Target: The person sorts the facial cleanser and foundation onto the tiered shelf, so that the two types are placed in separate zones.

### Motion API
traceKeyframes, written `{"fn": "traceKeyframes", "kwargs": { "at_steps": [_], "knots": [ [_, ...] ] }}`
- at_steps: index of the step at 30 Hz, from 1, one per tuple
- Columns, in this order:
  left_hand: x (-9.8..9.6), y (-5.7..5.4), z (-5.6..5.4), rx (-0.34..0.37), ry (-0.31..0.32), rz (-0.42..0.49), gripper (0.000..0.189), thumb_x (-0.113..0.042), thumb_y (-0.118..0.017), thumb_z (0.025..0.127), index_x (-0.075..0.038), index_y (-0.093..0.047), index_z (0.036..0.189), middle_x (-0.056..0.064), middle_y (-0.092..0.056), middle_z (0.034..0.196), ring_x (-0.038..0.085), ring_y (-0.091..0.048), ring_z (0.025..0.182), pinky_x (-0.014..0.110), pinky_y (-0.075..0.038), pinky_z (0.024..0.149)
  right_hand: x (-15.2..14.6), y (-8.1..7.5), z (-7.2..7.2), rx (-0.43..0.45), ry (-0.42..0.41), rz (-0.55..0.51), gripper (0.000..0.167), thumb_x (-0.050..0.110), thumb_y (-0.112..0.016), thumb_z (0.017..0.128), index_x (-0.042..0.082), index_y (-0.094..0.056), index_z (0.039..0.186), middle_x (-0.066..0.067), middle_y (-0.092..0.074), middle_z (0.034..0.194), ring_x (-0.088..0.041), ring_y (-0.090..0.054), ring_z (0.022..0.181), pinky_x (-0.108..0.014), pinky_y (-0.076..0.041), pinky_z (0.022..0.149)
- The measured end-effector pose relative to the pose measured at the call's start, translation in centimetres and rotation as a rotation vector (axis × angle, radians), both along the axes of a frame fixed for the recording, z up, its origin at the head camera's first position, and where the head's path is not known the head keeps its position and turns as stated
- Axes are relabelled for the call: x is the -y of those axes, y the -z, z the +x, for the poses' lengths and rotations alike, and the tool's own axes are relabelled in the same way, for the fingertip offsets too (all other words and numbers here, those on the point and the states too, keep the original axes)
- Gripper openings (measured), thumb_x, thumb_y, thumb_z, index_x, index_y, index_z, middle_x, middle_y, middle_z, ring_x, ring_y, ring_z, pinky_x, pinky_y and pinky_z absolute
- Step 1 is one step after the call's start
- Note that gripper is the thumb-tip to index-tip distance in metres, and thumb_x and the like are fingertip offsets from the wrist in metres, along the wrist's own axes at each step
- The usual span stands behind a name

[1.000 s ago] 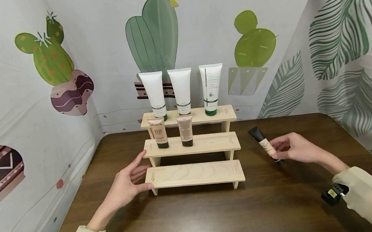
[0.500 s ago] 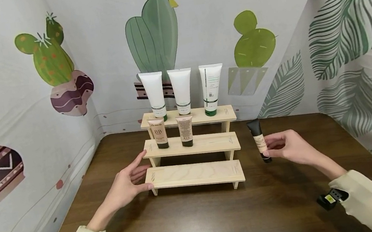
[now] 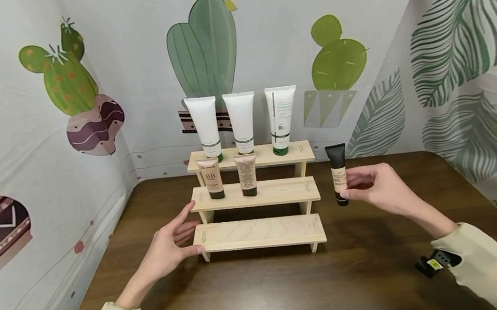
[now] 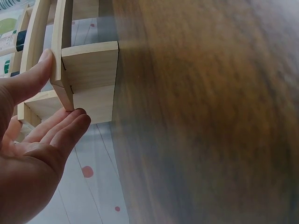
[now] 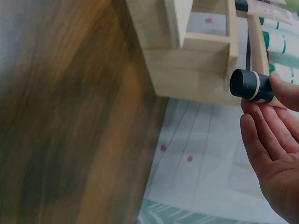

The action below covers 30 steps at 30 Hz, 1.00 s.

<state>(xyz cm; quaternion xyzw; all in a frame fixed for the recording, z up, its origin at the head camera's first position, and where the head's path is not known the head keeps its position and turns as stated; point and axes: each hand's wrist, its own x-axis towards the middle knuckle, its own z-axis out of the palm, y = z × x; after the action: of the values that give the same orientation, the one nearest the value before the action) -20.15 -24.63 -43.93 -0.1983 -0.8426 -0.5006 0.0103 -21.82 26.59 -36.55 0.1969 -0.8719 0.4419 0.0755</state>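
A three-step wooden display stand (image 3: 258, 232) stands on the table. My left hand (image 3: 166, 247) holds its left end, thumb on the bottom step and a fingertip at the middle step's edge. In the left wrist view, the thumb (image 4: 37, 77) and fingers lie on either side of a step's end. To the right of the stand, my right hand (image 3: 382, 187) pinches a small beige-and-black cosmetic tube (image 3: 339, 177), nearly upright with its black cap down. In the right wrist view, that cap (image 5: 245, 85) juts out past the thumb and fingers.
Two beige BB cream tubes (image 3: 212, 178) stand on the middle step, at its left and centre. White tubes with green caps (image 3: 283, 119) line the top step. Behind the dark wooden table (image 3: 267, 294) hangs a cloth printed with cacti (image 3: 211, 50) and leaves.
My right hand has moved left and away from me, raising the tube and turning it from a slant to nearly upright. My left hand and the stand stay put.
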Motion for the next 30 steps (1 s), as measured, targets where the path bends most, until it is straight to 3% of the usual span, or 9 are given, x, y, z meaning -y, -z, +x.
{"fn": "traceKeyframes", "kwargs": {
  "at_steps": [13, 30],
  "knots": [
    [0.0, -0.1, 0.2, 0.004, -0.002, 0.003, 0.109, 0.004, -0.092, 0.078, -0.023, -0.035, 0.167, 0.029, -0.064, 0.136, 0.038, -0.065, 0.124, 0.043, -0.056, 0.102, 3.9, -1.4, -0.7, -0.029, 0.000, -0.122, 0.039, 0.006, -0.087, 0.087, -0.002, -0.076, 0.124, -0.013, -0.079, 0.106, -0.010, -0.076, 0.091, -0.018, -0.061, 0.075],
    [-0.1, -0.1, 0.2, 0.003, 0.000, 0.003, 0.109, 0.005, -0.092, 0.078, -0.024, -0.035, 0.167, 0.027, -0.065, 0.136, 0.038, -0.065, 0.125, 0.045, -0.056, 0.102, 8.2, -0.4, -2.7, -0.029, -0.037, -0.215, 0.035, 0.001, -0.087, 0.086, -0.002, -0.077, 0.119, -0.014, -0.079, 0.104, -0.019, -0.077, 0.092, -0.021, -0.062, 0.076]
  ]
}}
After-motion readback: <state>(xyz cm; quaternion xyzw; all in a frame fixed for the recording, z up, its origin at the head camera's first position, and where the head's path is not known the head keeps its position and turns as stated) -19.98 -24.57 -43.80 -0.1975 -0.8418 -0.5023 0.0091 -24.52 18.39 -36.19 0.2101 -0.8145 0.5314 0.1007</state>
